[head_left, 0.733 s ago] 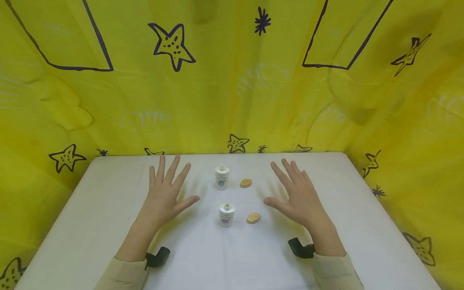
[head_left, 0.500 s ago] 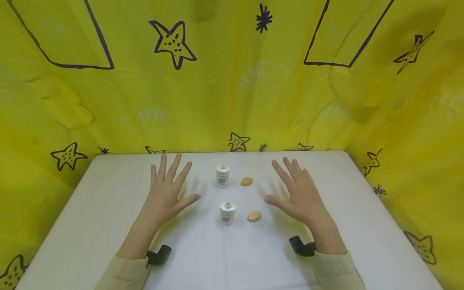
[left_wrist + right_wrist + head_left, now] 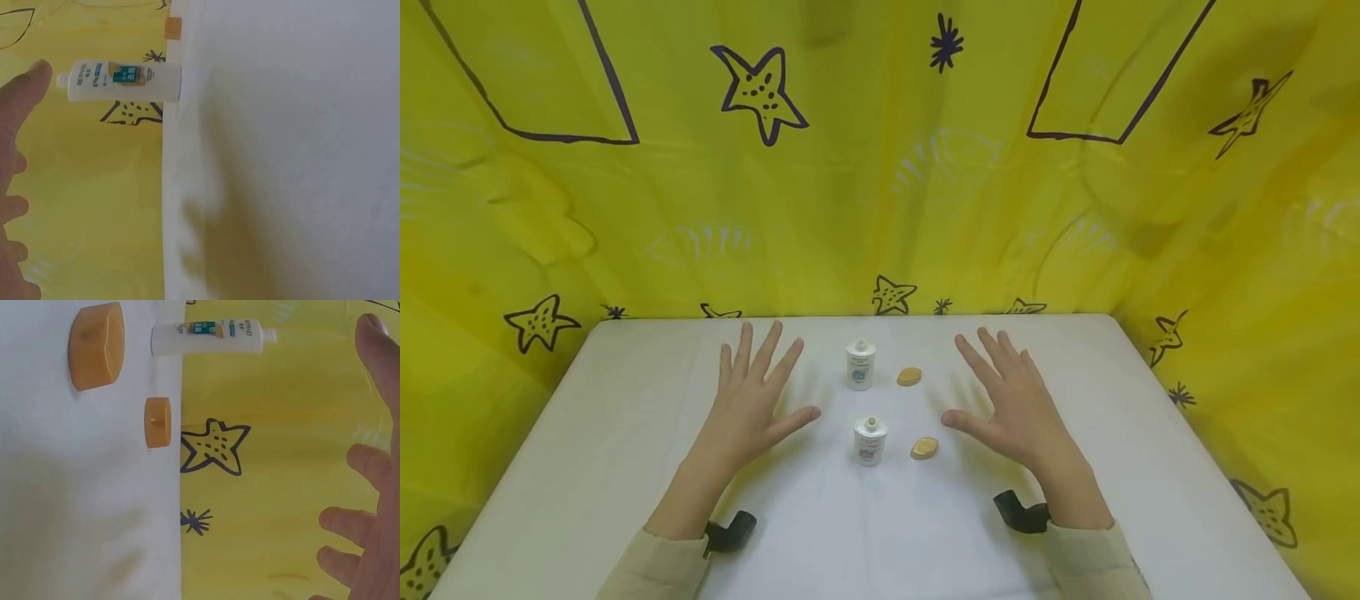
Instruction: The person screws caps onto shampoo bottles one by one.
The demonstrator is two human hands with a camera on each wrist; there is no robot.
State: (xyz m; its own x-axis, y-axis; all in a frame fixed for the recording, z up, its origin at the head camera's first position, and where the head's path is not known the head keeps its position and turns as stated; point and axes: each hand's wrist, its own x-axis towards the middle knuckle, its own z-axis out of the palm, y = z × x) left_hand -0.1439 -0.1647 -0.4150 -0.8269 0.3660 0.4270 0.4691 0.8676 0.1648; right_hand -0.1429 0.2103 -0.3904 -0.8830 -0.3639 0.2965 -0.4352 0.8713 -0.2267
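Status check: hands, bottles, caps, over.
Left hand and right hand open, holding nothing. Two bottles uncapped, upright between them. Gold caps beside them. Nothing blocking.

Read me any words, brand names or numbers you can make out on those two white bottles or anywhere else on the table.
Far bottle: dark lettering and a teal label patch run along its side, too blurred to read in either wrist view.
Near bottle: a small blue label, too small to read.
Two gold caps: no text visible.
Yellow backdrop: only drawn stars and outlines, no words.
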